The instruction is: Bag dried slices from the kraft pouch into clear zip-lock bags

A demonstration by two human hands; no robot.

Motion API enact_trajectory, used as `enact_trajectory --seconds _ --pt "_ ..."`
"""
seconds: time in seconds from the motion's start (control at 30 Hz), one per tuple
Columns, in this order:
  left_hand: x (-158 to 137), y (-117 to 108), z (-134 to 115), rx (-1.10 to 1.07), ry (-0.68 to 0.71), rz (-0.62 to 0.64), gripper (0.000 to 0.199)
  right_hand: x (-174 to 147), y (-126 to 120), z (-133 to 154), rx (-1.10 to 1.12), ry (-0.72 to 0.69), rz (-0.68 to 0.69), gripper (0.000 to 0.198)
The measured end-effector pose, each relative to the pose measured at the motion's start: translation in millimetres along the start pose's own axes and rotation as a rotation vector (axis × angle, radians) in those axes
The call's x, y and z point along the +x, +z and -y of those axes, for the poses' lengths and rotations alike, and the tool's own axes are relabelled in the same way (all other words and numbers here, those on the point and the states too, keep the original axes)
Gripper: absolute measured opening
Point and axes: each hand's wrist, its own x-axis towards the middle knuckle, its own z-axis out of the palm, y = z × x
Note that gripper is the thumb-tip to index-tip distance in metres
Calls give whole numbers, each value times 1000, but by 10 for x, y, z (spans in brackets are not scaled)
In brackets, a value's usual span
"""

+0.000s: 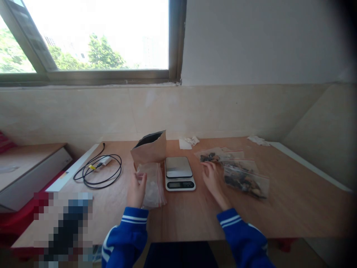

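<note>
My left hand [136, 190] rests at the left edge of a stack of clear zip bags [153, 186], its thumb over the plastic and its fingers apart. My right hand [211, 176] is open beside the near left corner of several filled zip bags [245, 182], which hold dark and brown pieces. Whether its fingertips touch the plastic I cannot tell. Between my hands lies a kitchen scale [179, 167] with a bare metal plate and a dark display. Behind the clear bags stands a brown paper pouch [150, 150] with its top gaping.
To the left lies a coiled black cable [97, 171] with a white adapter [105, 160]. Crumpled white tissue [192, 141] is near the wall, with another white scrap [259, 140] at the far right. A second table [30, 160] adjoins on the left. One area at lower left is pixelated.
</note>
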Motion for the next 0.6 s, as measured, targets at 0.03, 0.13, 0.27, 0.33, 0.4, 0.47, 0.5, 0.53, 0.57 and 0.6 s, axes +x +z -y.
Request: enact_trajectory --seconds 0.03,0.13,0.27,0.33,0.4,0.47,0.5,0.53,0.57,0.6 --pt "22 11 38 87 33 -3 34 101 32 -93 -114 -8 -26 31" --pt "41 46 129 309 204 -70 40 270 140 -306 -366 -18 -21 41" --pt "-102 81 102 459 404 -310 47 247 252 -481 -460 -21 34 40" --pt "-216 105 37 560 379 -299 40 210 261 -517 -458 -2 35 37" --pt "-299 141 1 614 388 -140 28 187 237 -515 -449 11 34 33" --pt "-320 191 33 587 395 70 24 175 194 -486 -427 24 33 28" --pt "-306 218 76 546 379 161 24 171 171 -466 -408 31 31 25" --pt "-280 243 132 484 346 229 23 165 148 -443 -383 38 22 23" --pt "-247 263 191 411 306 270 23 156 125 -415 -349 41 6 22" --pt "-210 276 248 332 283 298 23 145 101 -383 -306 40 -18 22"
